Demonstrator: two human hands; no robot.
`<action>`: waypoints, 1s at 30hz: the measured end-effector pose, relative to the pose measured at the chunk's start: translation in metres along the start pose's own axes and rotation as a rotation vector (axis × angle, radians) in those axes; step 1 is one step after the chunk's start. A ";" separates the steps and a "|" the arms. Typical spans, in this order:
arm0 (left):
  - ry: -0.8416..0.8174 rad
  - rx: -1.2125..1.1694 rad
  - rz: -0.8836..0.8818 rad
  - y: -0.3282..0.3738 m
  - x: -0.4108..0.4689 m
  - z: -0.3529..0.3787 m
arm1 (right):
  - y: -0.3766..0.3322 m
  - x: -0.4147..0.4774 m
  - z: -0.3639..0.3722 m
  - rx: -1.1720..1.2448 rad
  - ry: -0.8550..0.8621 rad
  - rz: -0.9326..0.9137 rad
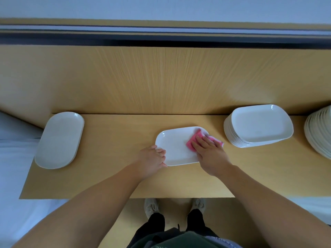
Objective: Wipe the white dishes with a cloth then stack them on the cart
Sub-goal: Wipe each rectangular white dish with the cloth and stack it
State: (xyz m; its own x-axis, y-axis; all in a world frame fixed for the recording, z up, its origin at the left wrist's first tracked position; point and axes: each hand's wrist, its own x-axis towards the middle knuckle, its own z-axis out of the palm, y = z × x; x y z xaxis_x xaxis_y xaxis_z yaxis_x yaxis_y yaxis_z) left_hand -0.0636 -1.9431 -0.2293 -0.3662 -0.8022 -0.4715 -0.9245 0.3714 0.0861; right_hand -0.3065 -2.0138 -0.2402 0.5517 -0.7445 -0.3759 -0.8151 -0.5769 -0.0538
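Observation:
A white rectangular dish (176, 148) lies flat on the wooden table (107, 158) in front of me. My left hand (152, 161) grips its near left edge, fingers curled over the rim. My right hand (209, 151) lies flat with straight fingers on a pink cloth (194, 139), pressing it onto the dish's right end. To the right stands a tall stack of white dishes (258, 126). At the left a short stack of white dishes (60, 139) sits near the table's left end.
Another stack of white plates (320, 131) shows at the right edge of the view. A wooden wall panel (161, 77) rises behind the table. My feet (152, 206) stand under the table's near edge.

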 end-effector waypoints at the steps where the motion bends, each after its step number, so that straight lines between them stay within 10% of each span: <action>1: -0.003 0.004 -0.001 0.000 0.001 0.000 | -0.001 -0.004 0.002 0.009 0.031 0.000; 20: 0.035 -0.004 0.007 0.002 0.001 0.002 | -0.024 -0.030 -0.009 0.147 0.088 -0.168; 30: 0.278 -0.135 -0.010 0.016 -0.006 0.021 | 0.009 -0.057 -0.033 0.274 0.385 -0.200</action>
State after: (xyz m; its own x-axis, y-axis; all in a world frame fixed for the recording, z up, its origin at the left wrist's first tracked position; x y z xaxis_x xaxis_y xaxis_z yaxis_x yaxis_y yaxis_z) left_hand -0.0741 -1.9229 -0.2433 -0.3551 -0.9096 -0.2158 -0.9270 0.3128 0.2071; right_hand -0.3398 -1.9879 -0.1885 0.6845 -0.7283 0.0314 -0.6751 -0.6496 -0.3497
